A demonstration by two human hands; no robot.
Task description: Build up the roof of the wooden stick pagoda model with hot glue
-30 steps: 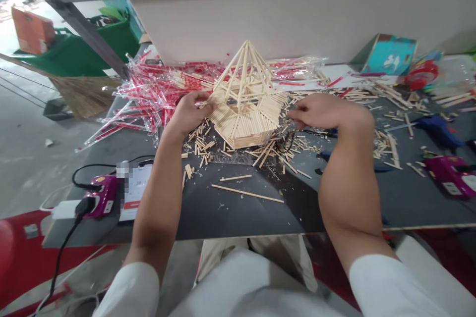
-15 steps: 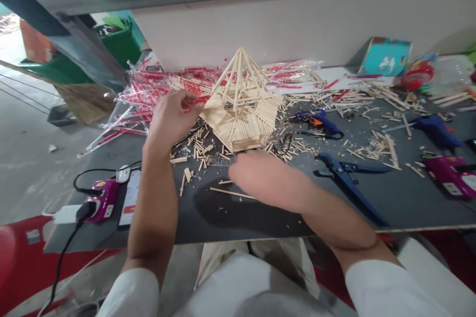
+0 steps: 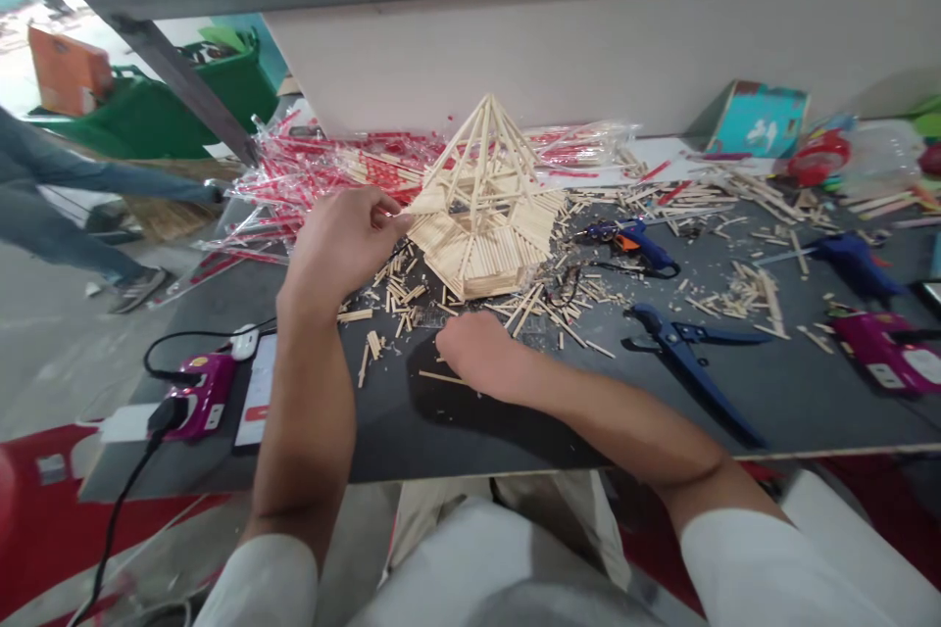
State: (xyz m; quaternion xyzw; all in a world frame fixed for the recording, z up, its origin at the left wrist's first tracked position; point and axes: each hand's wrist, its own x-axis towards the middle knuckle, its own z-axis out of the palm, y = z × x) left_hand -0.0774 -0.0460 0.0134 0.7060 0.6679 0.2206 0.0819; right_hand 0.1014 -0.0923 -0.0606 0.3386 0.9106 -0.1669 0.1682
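A model built of thin wooden sticks (image 3: pixel 489 260) stands on the dark table, with a wide slatted skirt and a pointed open frame on top. My left hand (image 3: pixel 345 240) pinches the left corner of its skirt between thumb and fingers. In front of the model, my right hand (image 3: pixel 477 350) is closed and low over the table; its fingertips and anything in them are hidden. A loose stick (image 3: pixel 441 376) lies just below that hand. Behind its knuckles a clear ruler (image 3: pixel 535 321) lies partly under cut stick pieces.
Blue cutter pliers (image 3: pixel 683 353) and a blue glue gun (image 3: pixel 632 240) lie to the right, with another glue gun (image 3: pixel 857 260) beyond. Red-and-clear wrappers (image 3: pixel 294 181) heap at the back left. A phone (image 3: pixel 257 392) and purple power adapter (image 3: pixel 202 395) sit left. A person's legs (image 3: pixel 66 196) show far left.
My right hand has drawn left and slightly down, uncovering the ruler and stick scraps. The model and my left hand sit slightly further right in view. A person's legs have come into view left.
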